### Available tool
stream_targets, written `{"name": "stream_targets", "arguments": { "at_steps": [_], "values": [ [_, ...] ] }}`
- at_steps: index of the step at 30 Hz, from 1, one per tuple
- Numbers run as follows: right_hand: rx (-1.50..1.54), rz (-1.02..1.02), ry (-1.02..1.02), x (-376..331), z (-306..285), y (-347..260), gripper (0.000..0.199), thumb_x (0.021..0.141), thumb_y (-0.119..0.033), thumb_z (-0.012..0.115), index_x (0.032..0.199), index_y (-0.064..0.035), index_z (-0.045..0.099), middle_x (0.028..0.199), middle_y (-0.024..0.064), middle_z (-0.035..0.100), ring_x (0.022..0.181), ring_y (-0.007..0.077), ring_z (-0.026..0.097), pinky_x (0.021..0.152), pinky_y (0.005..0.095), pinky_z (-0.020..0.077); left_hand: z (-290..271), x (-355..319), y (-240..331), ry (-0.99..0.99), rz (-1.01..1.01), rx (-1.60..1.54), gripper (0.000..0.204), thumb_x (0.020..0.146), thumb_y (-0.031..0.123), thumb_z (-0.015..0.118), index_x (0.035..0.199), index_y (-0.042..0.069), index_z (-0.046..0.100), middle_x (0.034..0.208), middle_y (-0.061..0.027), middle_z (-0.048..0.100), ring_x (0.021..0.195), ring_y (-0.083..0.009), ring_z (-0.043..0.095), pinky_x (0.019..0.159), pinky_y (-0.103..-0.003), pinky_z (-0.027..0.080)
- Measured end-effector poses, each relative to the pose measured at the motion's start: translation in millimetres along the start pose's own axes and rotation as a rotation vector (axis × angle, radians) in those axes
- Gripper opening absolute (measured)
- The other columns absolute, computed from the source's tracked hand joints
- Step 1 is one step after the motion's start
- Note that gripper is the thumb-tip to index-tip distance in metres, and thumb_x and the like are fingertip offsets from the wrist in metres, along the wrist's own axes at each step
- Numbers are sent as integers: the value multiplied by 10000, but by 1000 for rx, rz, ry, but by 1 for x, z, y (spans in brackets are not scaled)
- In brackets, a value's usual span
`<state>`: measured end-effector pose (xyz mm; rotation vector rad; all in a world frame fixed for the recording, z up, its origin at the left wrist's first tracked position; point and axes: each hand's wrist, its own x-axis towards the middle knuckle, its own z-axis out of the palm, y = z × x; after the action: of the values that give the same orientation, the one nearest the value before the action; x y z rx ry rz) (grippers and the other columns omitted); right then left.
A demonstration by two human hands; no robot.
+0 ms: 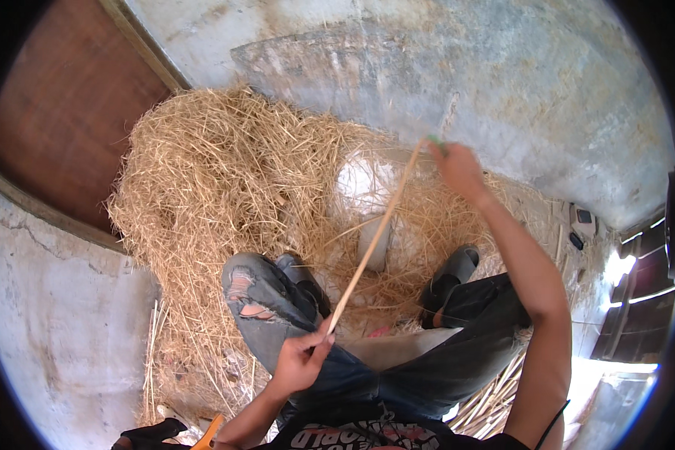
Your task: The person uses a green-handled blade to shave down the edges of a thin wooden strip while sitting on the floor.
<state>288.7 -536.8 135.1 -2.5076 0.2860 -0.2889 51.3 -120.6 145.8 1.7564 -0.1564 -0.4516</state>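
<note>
One long pale stick (375,244) slants across the middle of the view, between the left hand (305,358) and the right hand (460,176). Left grip: thumb and fingers pinching the stick's lower end, just over the lap. Right grip: fingers curled around a small green thing (438,145) at the upper end, out toward the wall (502,82). Right hand is blurred, so can't tell if it pinches the stick too or what the green thing is. Stick is off the floor, in front of the torn jeans (270,352), knees apart. Grey block (377,247) is on the floor between the two dark shoes, left shoe (301,271) and right shoe (457,264); stick crosses in front of it in view. Big heap of straw (210,165) fills the left side, up against the wall and a brown panel (67,112); loose straw is spread around the shoes. White patch (361,180) shows through beside the heap. Bunch of thin sticks (491,401) lies by the right thigh. Orange strip (208,433) at lower left, near the left forearm. Two small dark objects (582,218) near the wall, far right.
</note>
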Motion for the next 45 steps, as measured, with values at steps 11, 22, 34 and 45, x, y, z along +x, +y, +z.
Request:
{"name": "stream_targets", "arguments": {
  "at_steps": [11, 22, 34, 45],
  "values": [
    [192, -76, 53, -17, -20, -36, 634, 1028, -539, 528, 850, 51, 678, 632, 188, 587, 591, 232, 531, 624, 432, 448, -21, -12, -15, 85, -42, -295, 378, 1037, 80, 602, 1413, 50, 598, 670, 80, 471, 547, -5, 374, 483, -204, 283],
    [130, -548, -511, -155, 17, -127, 533, 989, -553, 565, 888, -53, 719, 614, 196, 625, 567, 404, 632, 548, 501, 499, 2, 40, 12, 18, -55, -378, 406, 1063, 101, 550, 1467, 66, 539, 611, 50, 411, 476, -43, 347, 434, -236, 285],
    [-4, -535, -258, -122, 30, -105, 576, 980, -596, 537, 832, -62, 696, 629, 186, 640, 596, 389, 650, 563, 477, 513, -3, 42, 15, -3, -132, -475, 437, 1064, 123, 550, 1498, 99, 509, 599, 47, 388, 470, -60, 348, 430, -248, 284],
    [-54, -84, -119, -4, -2, -33, 650, 1049, -530, 469, 765, 26, 650, 633, 200, 587, 613, 374, 573, 617, 484, 459, -9, -3, 5, -134, -266, -491, 425, 1066, 109, 546, 1489, 96, 520, 624, 50, 380, 497, -49, 318, 446, -237, 274]
  ]
}}
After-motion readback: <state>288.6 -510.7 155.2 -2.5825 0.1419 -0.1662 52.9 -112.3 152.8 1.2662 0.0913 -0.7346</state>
